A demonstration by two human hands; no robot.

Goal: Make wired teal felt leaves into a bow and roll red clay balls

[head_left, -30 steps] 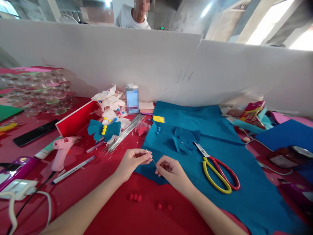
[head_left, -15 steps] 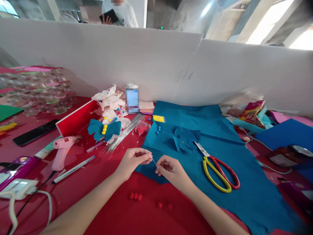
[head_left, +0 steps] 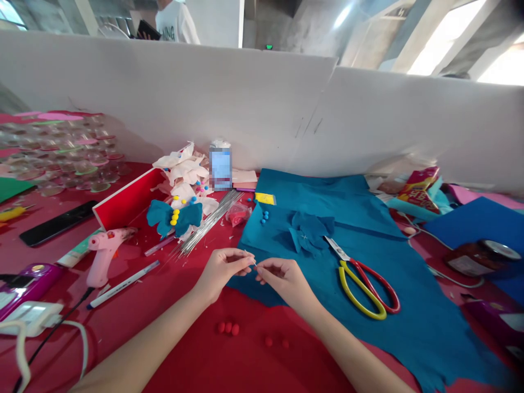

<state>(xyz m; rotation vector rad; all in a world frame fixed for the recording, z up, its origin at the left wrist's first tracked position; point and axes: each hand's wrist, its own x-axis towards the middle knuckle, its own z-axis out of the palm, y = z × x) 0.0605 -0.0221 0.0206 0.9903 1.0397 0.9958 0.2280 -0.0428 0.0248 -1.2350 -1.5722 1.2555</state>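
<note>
My left hand (head_left: 229, 267) pinches a short thin silvery wire (head_left: 254, 262) between thumb and forefinger. Close beside it, my right hand (head_left: 282, 275) has its fingertips closed on the wire's other end. Both hands hover over the near edge of a teal cloth (head_left: 409, 305). Below them, several red pompoms (head_left: 228, 328) rest on a red cloth (head_left: 196, 360). A bundle of thin wires (head_left: 208, 224) lies beyond my left hand. Past my right hand are cut teal fabric pieces (head_left: 309, 232) and red-and-yellow-handled scissors (head_left: 364, 284), lying with blades parted.
To the left are a pink glue gun (head_left: 104, 254), a white pen (head_left: 123, 285), a black phone (head_left: 57, 222) and a teal butterfly-shaped piece (head_left: 174, 218) with yellow pompoms. A jar (head_left: 483, 257) lies at right. Behind a white partition (head_left: 184, 93) stands a person (head_left: 176, 24).
My right hand has moved left and slightly up along the wire, closer to my left hand, which stays nearly still. The person behind the partition has shifted left.
</note>
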